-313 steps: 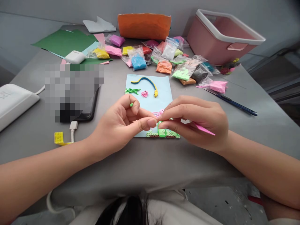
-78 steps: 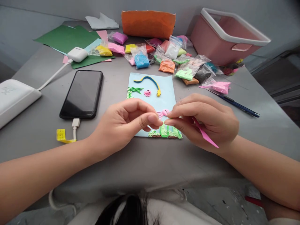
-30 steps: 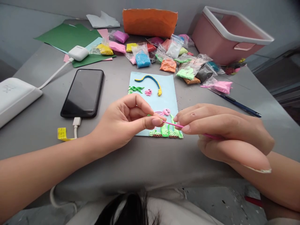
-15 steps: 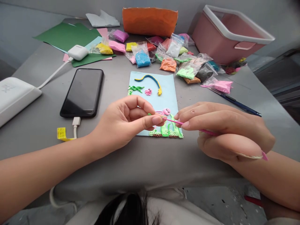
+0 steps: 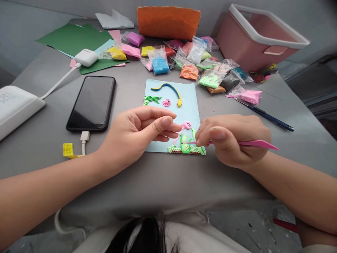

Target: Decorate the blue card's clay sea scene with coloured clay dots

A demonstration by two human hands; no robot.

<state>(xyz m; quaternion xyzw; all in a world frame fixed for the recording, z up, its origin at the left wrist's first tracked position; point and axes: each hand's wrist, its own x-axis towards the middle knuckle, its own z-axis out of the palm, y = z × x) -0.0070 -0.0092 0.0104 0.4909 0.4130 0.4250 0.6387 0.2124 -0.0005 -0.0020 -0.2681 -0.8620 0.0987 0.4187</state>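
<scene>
My right hand (image 5: 234, 140) grips a thin pink clay modelling tool (image 5: 259, 143), its fine tip pointing left over the lower part of a light blue card (image 5: 188, 91). Beside it, my left hand (image 5: 142, 130) hovers above the card's left side, fingers stretched and apart with nothing visible in them. Between the hands, a pink clay octopus (image 5: 187, 125) sits above green clay seaweed (image 5: 185, 140) and a row of small clay rings. Higher on the card are a blue and yellow clay eel (image 5: 171, 87) and a small pink clay creature (image 5: 166, 102).
Several bags of coloured clay (image 5: 160, 65) lie behind the card. A phone (image 5: 92, 102) with a cable and a white power bank (image 5: 18, 109) are left. A pink bin (image 5: 244, 45), an orange box (image 5: 168, 23), a blue pen (image 5: 265, 114) and green paper (image 5: 73, 38) surround them.
My left thumb and fingers have parted from the tool's tip. My right hand has drawn together around the tool, and the tip now sits lower, over the seaweed.
</scene>
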